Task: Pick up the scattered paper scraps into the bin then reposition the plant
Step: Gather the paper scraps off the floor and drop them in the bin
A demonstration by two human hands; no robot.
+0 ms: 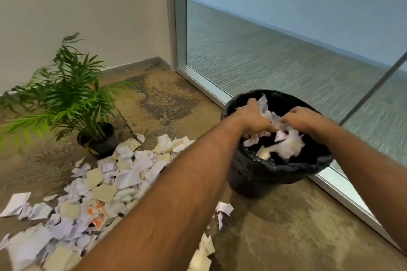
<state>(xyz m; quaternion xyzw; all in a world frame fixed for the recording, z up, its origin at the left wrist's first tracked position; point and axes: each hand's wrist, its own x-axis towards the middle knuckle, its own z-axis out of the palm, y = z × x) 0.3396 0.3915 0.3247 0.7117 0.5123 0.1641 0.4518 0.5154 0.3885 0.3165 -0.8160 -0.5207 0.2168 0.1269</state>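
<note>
Both my hands reach over the mouth of a black bin [253,174] lined with a dark bag. My left hand [253,119] and my right hand [304,120] together clutch a bunch of white paper scraps [267,112] just above the opening. More scraps [288,145] lie inside the bin. A wide spread of torn paper scraps [105,185] covers the carpet to the left of the bin. A green palm-like plant [63,97] in a black pot [99,141] stands at the far left, touching the edge of the pile.
A glass wall with a metal frame [202,81] runs along the right, close behind the bin. A white wall with a grey skirting [132,65] lies behind the plant. A few loose scraps [223,209] lie in front of the bin.
</note>
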